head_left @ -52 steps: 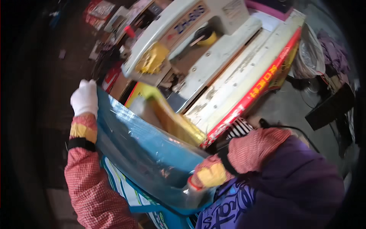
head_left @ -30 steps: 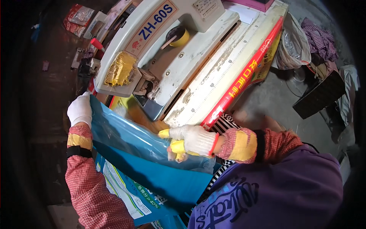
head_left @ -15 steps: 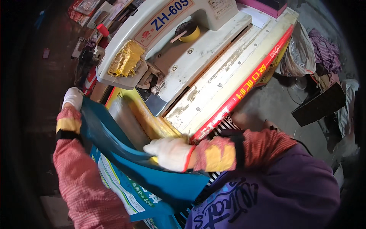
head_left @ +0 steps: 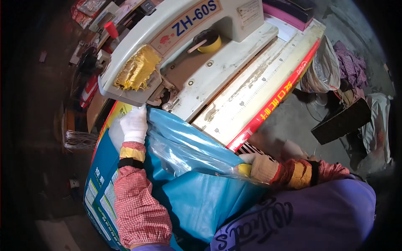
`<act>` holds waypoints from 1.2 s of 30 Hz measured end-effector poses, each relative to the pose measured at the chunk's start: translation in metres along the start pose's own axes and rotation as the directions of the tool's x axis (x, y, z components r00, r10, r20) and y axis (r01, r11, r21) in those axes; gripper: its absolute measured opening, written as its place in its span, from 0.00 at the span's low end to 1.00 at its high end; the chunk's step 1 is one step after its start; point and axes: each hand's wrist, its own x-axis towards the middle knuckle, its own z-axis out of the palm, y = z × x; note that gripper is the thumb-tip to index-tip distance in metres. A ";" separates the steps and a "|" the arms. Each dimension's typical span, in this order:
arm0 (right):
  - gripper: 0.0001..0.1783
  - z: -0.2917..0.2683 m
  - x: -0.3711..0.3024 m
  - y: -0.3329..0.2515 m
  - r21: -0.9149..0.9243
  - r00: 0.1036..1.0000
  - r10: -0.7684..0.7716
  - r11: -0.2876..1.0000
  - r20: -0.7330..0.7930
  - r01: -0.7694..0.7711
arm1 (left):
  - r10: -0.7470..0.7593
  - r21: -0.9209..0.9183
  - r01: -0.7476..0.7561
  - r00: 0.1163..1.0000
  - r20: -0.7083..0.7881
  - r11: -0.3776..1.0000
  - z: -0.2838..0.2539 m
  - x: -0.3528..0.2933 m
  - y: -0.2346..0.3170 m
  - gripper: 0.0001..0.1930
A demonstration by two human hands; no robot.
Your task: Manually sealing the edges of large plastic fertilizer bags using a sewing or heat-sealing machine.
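Note:
A large blue printed sack (head_left: 201, 205) hangs in front of me, its mouth edge and clear plastic liner (head_left: 180, 161) drawn along the front of an industrial sewing machine (head_left: 180, 46). My left hand (head_left: 135, 124), in a white glove, pinches the sack's far-left edge just below the machine's head. Over at the right end of the mouth, my right hand (head_left: 263, 168) is closed on the sack's edge; its glove has a yellow thumb or finger patch. Ragged yellow woven cloth (head_left: 140, 69) is wrapped on the machine head. The needle is hidden.
A worn white table (head_left: 251, 92) with a red-and-yellow front edge carries the machine. On the machine bed sits a round yellow-and-black container (head_left: 209, 42) with a stick. Pink-black box (head_left: 289, 12) lies behind; at right are a plastic-lined bag (head_left: 320, 71) and dark board (head_left: 341, 121).
My left hand has moved right, up to the machine's head, and my right hand has gone right along the edge. The sack's mouth is now stretched straighter beside the machine, its liner showing.

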 end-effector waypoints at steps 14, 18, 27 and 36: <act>0.16 0.011 0.000 -0.016 -0.212 0.935 -0.156 0.973 -0.320 0.090 | -0.155 -0.648 -0.148 0.909 -0.387 0.747 0.075 0.018 -0.011 0.13; 0.12 0.008 -0.003 -0.026 -0.459 0.944 -0.108 0.887 -0.312 -0.051 | -0.096 -0.644 -0.112 0.955 -0.279 0.757 0.047 0.023 -0.009 0.10; 0.26 0.014 -0.003 -0.012 -0.312 0.869 0.363 0.828 -0.336 -0.467 | -0.029 -0.727 0.145 0.985 0.170 0.671 0.005 -0.022 -0.007 0.06; 0.21 0.017 0.031 -0.055 -0.471 0.911 0.398 0.786 -0.111 -0.400 | -0.136 -0.611 0.209 0.977 0.164 0.763 0.028 0.024 -0.019 0.08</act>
